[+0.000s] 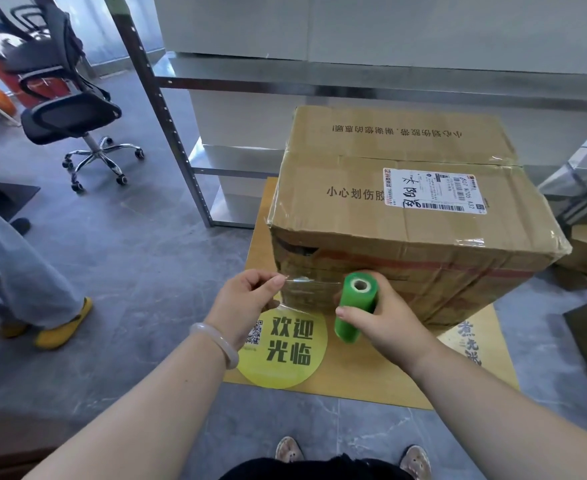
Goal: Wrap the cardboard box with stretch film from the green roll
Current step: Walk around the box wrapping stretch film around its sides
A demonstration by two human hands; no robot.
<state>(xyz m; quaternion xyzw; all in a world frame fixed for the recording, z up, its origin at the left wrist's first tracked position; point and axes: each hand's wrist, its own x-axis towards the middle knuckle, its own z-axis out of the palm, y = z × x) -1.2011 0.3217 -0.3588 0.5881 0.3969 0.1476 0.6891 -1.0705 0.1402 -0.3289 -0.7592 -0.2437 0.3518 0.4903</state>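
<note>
The box (406,209) sits right of centre in the frame, on a flat cardboard sheet (371,375) on the floor, with its white label (434,192) facing up. Just below its near-left corner, in the lower middle of the frame, the right hand (385,317) grips the green roll (354,306). Its fingers curl round the roll, the thumb lies across the front, and the core end points up. To the left, the left hand (247,299) pinches the free edge of the film (307,289) between thumb and fingers. A short clear strip is stretched between the two hands in front of the box's near face; I cannot tell whether it touches the cardboard.

The wrap looks to be at its very start: a lead of film is pulled off, but no turn is laid round the box. The shine on the box looks like packing tape rather than film, though that is uncertain. Left to do: anchor the end, carry the roll round the sides, tear off.
</note>
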